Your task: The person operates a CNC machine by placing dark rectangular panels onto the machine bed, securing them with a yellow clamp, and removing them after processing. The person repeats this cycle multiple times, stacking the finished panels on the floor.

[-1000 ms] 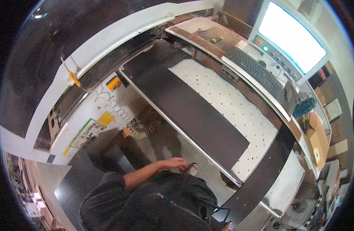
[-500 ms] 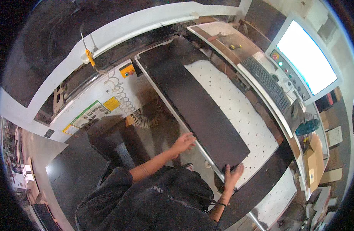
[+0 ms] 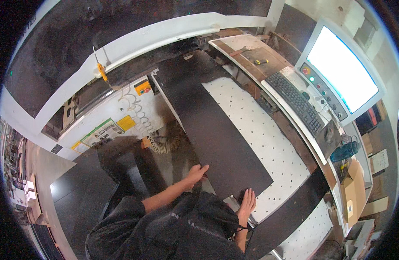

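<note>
A long dark flat board (image 3: 221, 143) lies across the white perforated table (image 3: 251, 115), its long near edge overhanging the table on my side. My left hand (image 3: 196, 175) is closed on that near edge, thumb on the top face and the other fingers mostly hidden under it. At the board's right end, my right hand (image 3: 247, 203) rests by the near corner with its fingers stretched out together and the thumb against the board.
Another dark strip (image 3: 290, 212) crosses the table on the right. Beyond stand a keyboard (image 3: 295, 104), a lit monitor (image 3: 345, 69), a blue bottle (image 3: 345, 151) and a cardboard box (image 3: 355, 186). A yellow air gun (image 3: 102, 71) with a coiled hose hangs at left. Dark panels (image 3: 82, 186) lie lower left.
The board has slid toward me, past the table's near edge. My left hand has gone from resting open at the edge to gripping the board. My right hand has shifted left along with it.
</note>
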Demonstrator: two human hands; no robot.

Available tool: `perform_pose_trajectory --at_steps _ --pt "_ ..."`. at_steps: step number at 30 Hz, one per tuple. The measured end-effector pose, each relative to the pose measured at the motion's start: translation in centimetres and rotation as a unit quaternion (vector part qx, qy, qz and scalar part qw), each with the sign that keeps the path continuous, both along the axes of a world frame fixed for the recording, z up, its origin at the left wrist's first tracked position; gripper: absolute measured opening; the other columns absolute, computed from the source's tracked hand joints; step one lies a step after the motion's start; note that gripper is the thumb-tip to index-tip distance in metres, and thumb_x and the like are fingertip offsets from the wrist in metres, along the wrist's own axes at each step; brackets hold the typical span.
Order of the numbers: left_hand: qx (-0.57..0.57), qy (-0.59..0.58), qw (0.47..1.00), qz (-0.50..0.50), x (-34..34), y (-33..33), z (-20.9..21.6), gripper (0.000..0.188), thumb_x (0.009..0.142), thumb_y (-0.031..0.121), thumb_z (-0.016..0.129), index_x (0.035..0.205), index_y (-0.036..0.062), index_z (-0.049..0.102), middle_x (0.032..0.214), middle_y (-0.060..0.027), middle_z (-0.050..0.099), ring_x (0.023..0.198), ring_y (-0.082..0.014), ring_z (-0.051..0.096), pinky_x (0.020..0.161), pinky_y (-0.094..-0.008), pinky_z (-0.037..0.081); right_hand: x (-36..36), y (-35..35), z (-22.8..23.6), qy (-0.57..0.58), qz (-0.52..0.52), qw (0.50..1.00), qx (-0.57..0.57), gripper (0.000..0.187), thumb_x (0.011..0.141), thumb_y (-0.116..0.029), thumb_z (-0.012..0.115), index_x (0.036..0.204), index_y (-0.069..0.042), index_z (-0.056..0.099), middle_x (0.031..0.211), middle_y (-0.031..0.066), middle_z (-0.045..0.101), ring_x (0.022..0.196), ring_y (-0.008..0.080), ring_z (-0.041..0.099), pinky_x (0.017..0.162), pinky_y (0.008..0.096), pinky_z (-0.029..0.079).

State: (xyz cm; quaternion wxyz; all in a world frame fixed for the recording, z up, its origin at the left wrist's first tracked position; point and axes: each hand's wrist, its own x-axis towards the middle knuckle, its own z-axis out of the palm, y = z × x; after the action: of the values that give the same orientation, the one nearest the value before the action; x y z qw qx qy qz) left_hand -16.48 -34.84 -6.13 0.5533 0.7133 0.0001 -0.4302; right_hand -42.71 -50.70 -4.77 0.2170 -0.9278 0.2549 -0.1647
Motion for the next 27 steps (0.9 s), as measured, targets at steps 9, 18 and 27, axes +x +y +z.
perform_pose_trajectory --at_steps 9,18,27 --pt "-0.067 -0.062 0.994 -0.059 -0.8 -1.1 7.6 0.045 0.102 0.045 0.062 0.096 -0.0006 0.064 0.088 -0.0109 0.073 0.075 -0.0195 0.073 0.061 -0.0328 0.056 2.6 -3.6 0.8 -0.034 0.126 0.989 -0.074 0.079 0.072 -0.026 0.078 0.145 -0.011 0.052 0.157 0.0132 0.044 0.148 0.0370 0.036 0.118 0.0563 0.026" --pt "-0.273 -0.040 0.952 -0.136 0.8 -4.2 14.4 0.043 0.110 0.036 0.047 0.136 0.0035 0.058 0.120 -0.0114 0.072 0.100 -0.0195 0.072 0.083 -0.0310 0.056 8.0 -8.5 4.6 -0.312 -0.053 0.948 -0.005 0.021 0.093 -0.014 0.066 0.107 0.002 0.069 0.104 0.0136 0.073 0.086 0.0249 0.064 0.084 0.0369 0.050" --pt "-0.248 -0.037 0.965 -0.071 7.2 -3.1 6.7 0.053 0.107 0.039 0.054 0.148 0.0054 0.044 0.145 -0.0106 0.056 0.117 -0.0219 0.065 0.091 -0.0357 0.053 12.2 -7.3 13.6 -0.371 -0.207 0.895 0.134 0.033 0.106 -0.025 0.058 0.111 0.007 0.062 0.095 0.0072 0.064 0.088 0.0168 0.056 0.083 0.0326 0.046"
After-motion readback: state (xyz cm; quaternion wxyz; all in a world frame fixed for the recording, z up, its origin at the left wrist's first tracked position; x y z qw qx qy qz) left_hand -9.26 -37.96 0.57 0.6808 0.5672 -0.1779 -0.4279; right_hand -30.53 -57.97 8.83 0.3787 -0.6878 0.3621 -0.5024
